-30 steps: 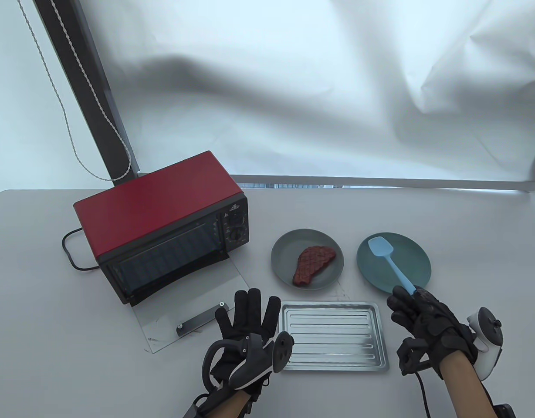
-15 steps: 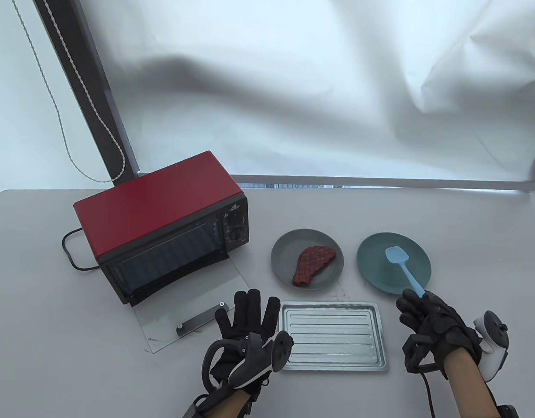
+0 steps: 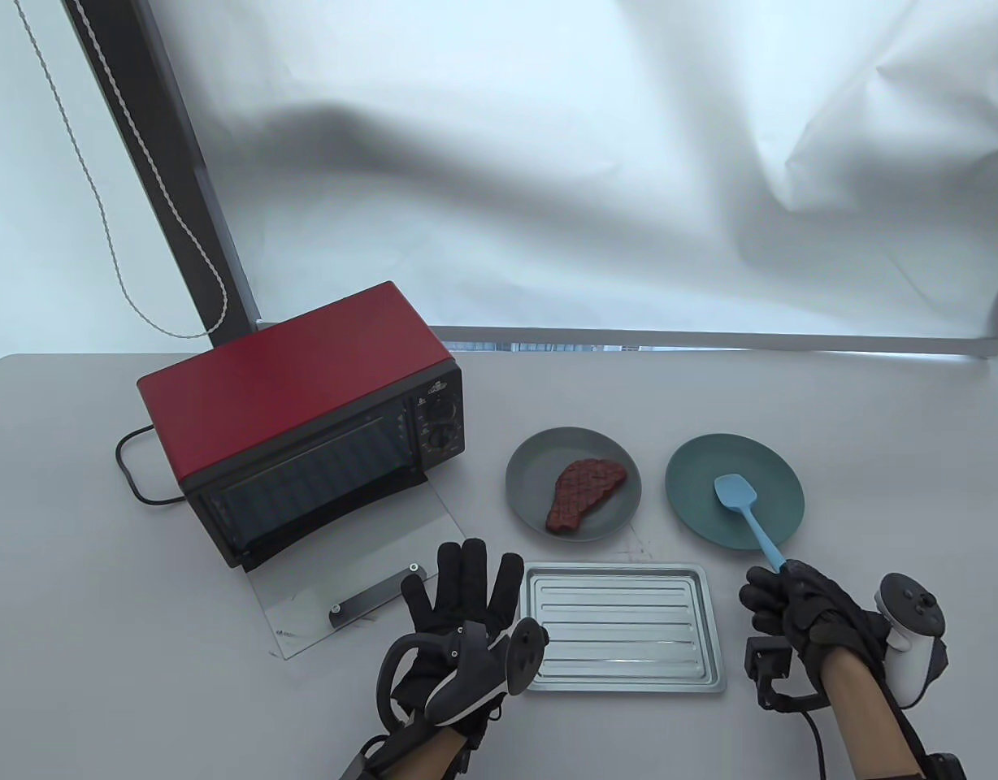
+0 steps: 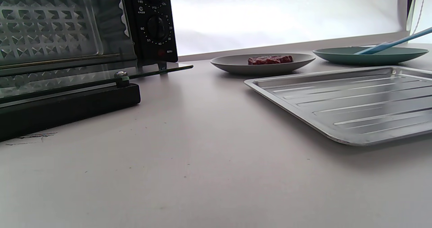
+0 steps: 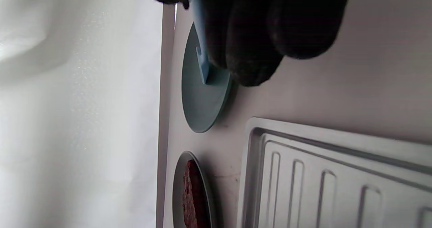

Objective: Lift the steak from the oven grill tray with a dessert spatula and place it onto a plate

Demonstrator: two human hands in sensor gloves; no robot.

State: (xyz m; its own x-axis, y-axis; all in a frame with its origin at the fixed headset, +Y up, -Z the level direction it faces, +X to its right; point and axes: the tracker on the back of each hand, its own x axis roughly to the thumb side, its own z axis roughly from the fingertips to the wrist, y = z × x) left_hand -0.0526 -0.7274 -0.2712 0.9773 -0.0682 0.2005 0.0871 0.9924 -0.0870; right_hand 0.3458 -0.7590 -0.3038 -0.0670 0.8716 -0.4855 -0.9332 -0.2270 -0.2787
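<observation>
The reddish-brown steak (image 3: pixel 584 492) (image 4: pixel 270 59) lies on the grey plate (image 3: pixel 531 487) (image 4: pixel 236 64). The silver grill tray (image 3: pixel 622 627) (image 4: pixel 354 103) (image 5: pixel 330 174) sits in front of it, bare. My right hand (image 3: pixel 800 613) grips the handle of the light blue spatula (image 3: pixel 747 516) (image 5: pixel 199 35), whose blade lies over the teal plate (image 3: pixel 694 479) (image 5: pixel 199 106). My left hand (image 3: pixel 466 593) rests flat on the table with straight fingers, just left of the tray, holding nothing.
A red toaster oven (image 3: pixel 296 422) (image 4: pixel 67 35) stands at the left with its glass door (image 3: pixel 344 569) folded down onto the table near my left hand. Its black cord (image 3: pixel 129 471) loops off its left side. A white sheet hangs behind the table.
My right hand has drawn back toward me and slightly right with the spatula, so the blade slid from the teal plate's far side to its middle. The left hand stayed still.
</observation>
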